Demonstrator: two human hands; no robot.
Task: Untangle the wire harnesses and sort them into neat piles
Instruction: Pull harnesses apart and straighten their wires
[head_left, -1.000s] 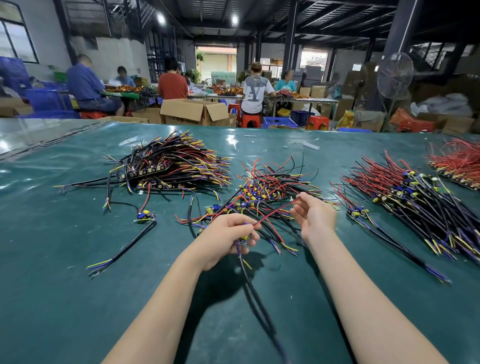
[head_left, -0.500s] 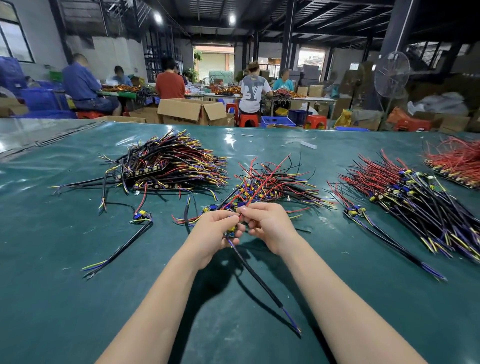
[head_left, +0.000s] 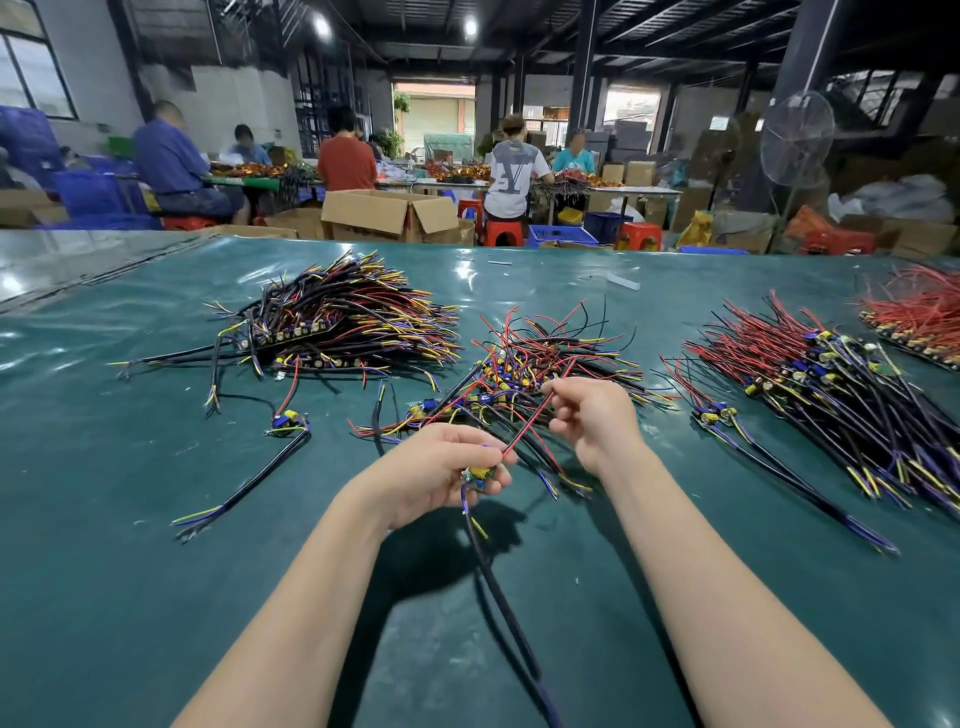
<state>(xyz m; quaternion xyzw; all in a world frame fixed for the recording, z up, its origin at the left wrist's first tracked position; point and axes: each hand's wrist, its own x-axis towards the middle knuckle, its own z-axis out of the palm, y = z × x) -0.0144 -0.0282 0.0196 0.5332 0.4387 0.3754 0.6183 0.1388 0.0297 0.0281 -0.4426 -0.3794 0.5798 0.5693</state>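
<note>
One harness (head_left: 498, 597) held over the tabletop's (head_left: 156, 571) near middle.
Left hand (head_left: 441, 467) grips its connector (head_left: 479, 474); right hand (head_left: 597, 421) pinches its red wire (head_left: 530, 422). Tangled heap (head_left: 545, 358) just behind, dark pile (head_left: 353, 322) leftward, red-black pile (head_left: 831, 395) rightward.

Bare green mat (head_left: 130, 597) across the near left and near right — room to pass. Far left blocked by the black-and-yellow pile (head_left: 353, 322), with a lone harness (head_left: 244, 483) slanting just near of it. Centre taken by the tangled heap (head_left: 545, 358) just beyond both hands. Red wire (head_left: 530, 421) stretched from left hand (head_left: 441, 473) to right hand (head_left: 592, 421), barring the gap between them; held harness (head_left: 480, 475) trailing its black cable (head_left: 498, 597) toward the near edge. Narrow strips of mat either side of the heap — the right one edged by a stray harness (head_left: 789, 478) beside the right pile (head_left: 841, 395).
</note>
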